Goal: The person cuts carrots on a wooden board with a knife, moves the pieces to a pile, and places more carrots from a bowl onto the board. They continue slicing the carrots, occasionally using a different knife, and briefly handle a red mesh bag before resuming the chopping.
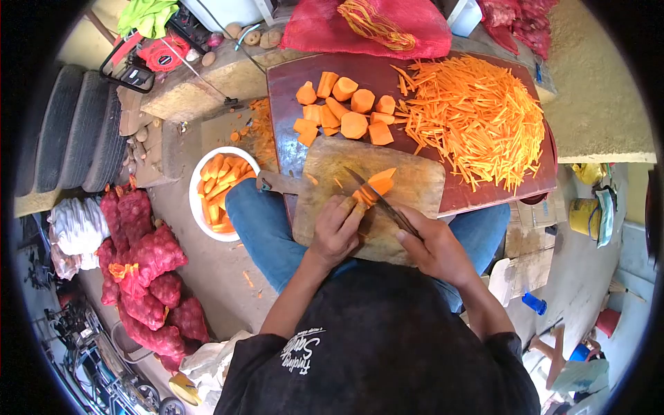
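left hand (337,232) pins a carrot piece (375,187) on the board (415,190), grip closed on it; right hand (434,247) wraps the knife (380,200), blade seemingly mid-slice; chunks (346,107) and shreds (477,117) lie beyond on the worktop (290,145)

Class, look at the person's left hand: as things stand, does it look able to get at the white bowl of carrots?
Probably yes. The left hand pins a carrot piece on the chopping board; the white bowl sits low beside the left knee, nothing between them, though the hand must first let go.
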`<move>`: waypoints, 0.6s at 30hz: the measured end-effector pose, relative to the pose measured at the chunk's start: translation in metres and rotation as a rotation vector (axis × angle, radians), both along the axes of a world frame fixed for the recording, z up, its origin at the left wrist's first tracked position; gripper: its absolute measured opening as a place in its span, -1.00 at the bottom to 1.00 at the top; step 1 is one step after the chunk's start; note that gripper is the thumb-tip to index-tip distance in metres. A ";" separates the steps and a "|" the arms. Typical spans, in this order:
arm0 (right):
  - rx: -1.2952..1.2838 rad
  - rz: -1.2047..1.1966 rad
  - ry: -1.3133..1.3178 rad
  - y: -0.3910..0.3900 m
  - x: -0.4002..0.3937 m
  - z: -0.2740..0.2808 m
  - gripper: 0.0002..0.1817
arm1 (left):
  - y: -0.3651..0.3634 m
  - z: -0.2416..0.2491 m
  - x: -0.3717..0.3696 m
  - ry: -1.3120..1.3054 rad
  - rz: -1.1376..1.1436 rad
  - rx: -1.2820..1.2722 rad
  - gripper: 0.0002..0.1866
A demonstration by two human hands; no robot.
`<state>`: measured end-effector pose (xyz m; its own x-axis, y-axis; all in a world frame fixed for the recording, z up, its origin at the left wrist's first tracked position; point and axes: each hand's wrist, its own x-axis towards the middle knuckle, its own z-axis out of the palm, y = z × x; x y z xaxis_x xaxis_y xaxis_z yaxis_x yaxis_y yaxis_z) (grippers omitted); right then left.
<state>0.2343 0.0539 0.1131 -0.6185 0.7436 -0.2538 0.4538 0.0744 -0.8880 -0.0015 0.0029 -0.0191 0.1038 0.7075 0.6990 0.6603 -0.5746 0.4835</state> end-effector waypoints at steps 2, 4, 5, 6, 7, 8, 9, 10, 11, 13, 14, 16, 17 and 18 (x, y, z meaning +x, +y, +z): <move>0.034 0.007 -0.013 -0.009 0.008 0.011 -0.44 | 0.002 -0.001 0.001 -0.008 0.001 -0.004 -0.40; 0.065 0.012 -0.031 -0.017 0.012 0.020 -0.42 | 0.003 -0.005 0.003 -0.028 -0.009 0.003 -0.40; 0.079 0.017 -0.041 -0.020 0.013 0.023 -0.41 | 0.002 -0.009 0.002 -0.042 -0.015 0.012 -0.40; 0.093 0.023 -0.051 -0.023 0.013 0.025 -0.41 | 0.003 -0.009 0.003 -0.057 -0.020 0.021 -0.39; 0.101 0.018 -0.048 -0.025 0.014 0.025 -0.41 | 0.003 -0.009 0.003 -0.037 -0.018 0.023 -0.39; 0.109 0.017 -0.044 -0.026 0.014 0.025 -0.41 | 0.003 -0.008 0.002 -0.017 -0.013 0.024 -0.39; 0.116 0.018 -0.039 -0.027 0.014 0.024 -0.40 | 0.003 -0.005 0.001 0.004 -0.006 0.025 -0.38; 0.118 0.019 -0.035 -0.027 0.013 0.022 -0.40 | 0.003 -0.002 0.001 0.004 -0.004 0.016 -0.39; 0.120 0.019 -0.030 -0.027 0.014 0.020 -0.40 | 0.003 0.002 0.001 0.003 -0.003 0.008 -0.39; 0.125 0.032 -0.037 -0.026 0.014 0.020 -0.40 | 0.003 0.004 0.001 0.006 -0.001 0.001 -0.40; 0.128 0.042 -0.048 -0.026 0.013 0.021 -0.40 | 0.003 0.005 0.000 0.010 -0.002 0.002 -0.40; 0.142 0.053 -0.057 -0.026 0.013 0.021 -0.40 | 0.003 0.005 0.000 0.010 -0.012 0.000 -0.41; 0.153 0.054 -0.055 -0.027 0.012 0.021 -0.41 | 0.003 0.005 -0.001 0.007 -0.021 -0.004 -0.41; 0.165 0.056 -0.053 -0.027 0.012 0.021 -0.42 | 0.002 0.005 -0.001 0.004 -0.029 -0.008 -0.41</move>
<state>0.2462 0.0268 0.1337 -0.6491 0.7426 -0.1650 0.4910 0.2433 -0.8365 -0.0022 0.0054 -0.0143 0.1270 0.7095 0.6931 0.6457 -0.5896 0.4852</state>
